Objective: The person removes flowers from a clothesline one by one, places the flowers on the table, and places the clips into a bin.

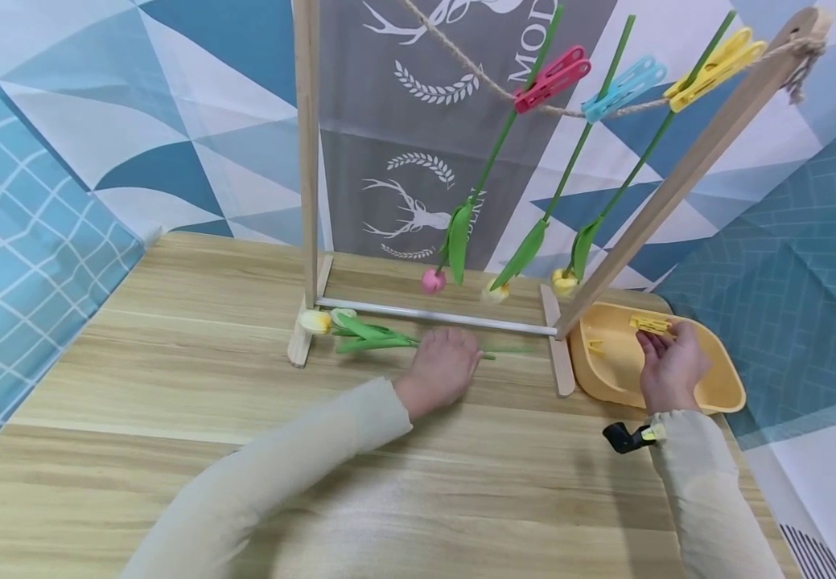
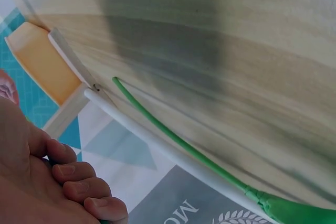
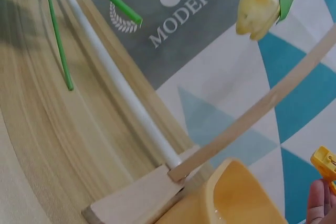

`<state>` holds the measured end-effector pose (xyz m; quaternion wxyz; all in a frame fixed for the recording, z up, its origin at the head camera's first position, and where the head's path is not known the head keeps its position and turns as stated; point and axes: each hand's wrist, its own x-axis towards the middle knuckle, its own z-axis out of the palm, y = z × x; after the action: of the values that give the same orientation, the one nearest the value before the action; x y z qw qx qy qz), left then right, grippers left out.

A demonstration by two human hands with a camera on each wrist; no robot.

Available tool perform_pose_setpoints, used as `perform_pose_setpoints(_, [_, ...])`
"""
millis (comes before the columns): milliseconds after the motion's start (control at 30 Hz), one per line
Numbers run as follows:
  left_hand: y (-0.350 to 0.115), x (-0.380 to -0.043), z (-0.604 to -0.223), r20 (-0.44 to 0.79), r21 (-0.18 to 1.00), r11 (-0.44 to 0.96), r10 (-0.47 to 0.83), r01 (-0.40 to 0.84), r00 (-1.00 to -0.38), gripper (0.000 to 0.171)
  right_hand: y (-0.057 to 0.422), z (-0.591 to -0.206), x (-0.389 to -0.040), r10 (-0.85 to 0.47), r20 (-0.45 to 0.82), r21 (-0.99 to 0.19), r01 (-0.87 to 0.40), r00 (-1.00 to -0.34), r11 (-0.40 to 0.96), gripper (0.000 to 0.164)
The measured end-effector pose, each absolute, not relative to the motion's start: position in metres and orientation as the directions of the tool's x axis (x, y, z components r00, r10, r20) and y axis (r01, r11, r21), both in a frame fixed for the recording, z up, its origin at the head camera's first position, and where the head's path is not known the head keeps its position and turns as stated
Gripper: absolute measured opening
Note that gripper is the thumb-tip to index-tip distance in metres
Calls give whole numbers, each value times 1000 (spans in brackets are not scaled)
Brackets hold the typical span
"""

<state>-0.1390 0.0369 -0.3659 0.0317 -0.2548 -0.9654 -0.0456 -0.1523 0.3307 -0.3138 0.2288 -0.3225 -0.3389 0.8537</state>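
Note:
My left hand [image 1: 442, 366] curls its fingers round the green stem [image 3: 116, 1] of an artificial tulip, low over the table near the white rod. Another tulip's stem [image 2: 178, 140] lies on the wood close by. A yellow tulip head [image 1: 316, 322] and a whitish one [image 1: 343, 315] lie at the left foot of the wooden frame; which belongs to the held stem I cannot tell. Over the yellow basin [image 1: 725, 386], my right hand [image 1: 677, 370] pinches a yellow clothespin [image 1: 651, 325]. A second yellow clothespin [image 1: 595, 346] is in the basin.
A wooden frame [image 1: 703, 161] carries a rope [image 1: 461, 58]. Red [image 1: 552, 79], blue [image 1: 623, 88] and yellow [image 1: 714, 70] clothespins hold tulips upside down on it. The white rod [image 1: 439, 316] joins the frame's feet. Patterned cloth hangs behind.

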Motion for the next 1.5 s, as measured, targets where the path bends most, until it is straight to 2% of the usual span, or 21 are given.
perform_pose_setpoints(333, [39, -135, -370, 77, 65, 866, 491, 495, -868, 34, 341, -326, -156, 603, -422, -728, -143, -677, -670, 13])
perform_pose_setpoints(533, [40, -134, -373, 41, 78, 867, 490, 492, -871, 34, 344, -331, -158, 613, -452, -738, -113, -648, -665, 16])
perform_pose_setpoints(800, [42, -134, -376, 33, 72, 871, 486, 487, -874, 34, 347, -334, -159, 626, -471, -741, -106, -621, -663, 12])
perform_pose_setpoints(1500, [42, -137, -390, 40, 25, 870, 492, 493, -870, 33, 351, -342, -159, 604, -503, -752, -31, -619, -658, 18])
